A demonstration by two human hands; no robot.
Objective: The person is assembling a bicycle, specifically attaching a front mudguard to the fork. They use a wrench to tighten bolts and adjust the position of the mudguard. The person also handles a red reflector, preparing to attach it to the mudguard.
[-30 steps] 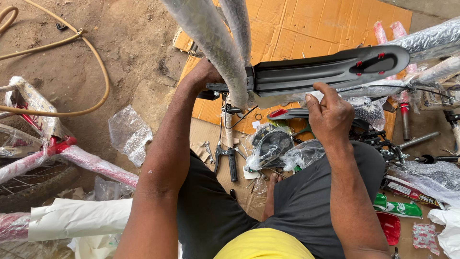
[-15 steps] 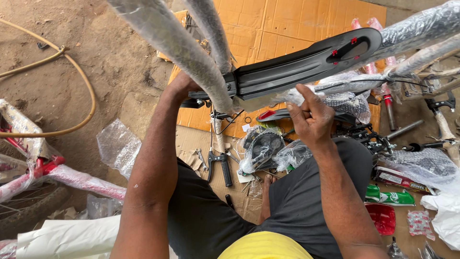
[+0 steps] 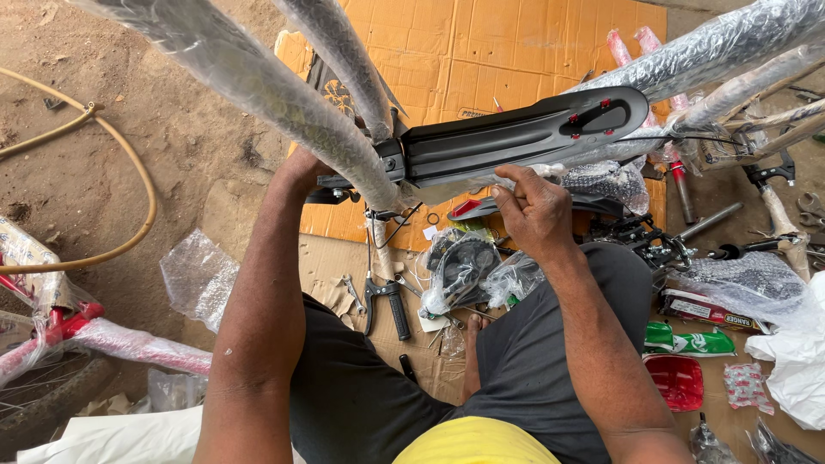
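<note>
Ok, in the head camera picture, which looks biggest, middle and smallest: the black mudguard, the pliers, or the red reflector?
1. black mudguard, plainly longest, though it is also nearest the camera.
2. pliers and red reflector look about alike: the pliers longer, the reflector broader, so I won't rank them.

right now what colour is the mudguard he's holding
Black mudguard, with small red fittings near its far end; head view.

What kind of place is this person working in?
Probably an informal bicycle assembly or repair spot on open ground. Plastic-wrapped frame tubes and a black mudguard are in hand over flattened cardboard on bare dirt, with pliers lying nearby.
</note>
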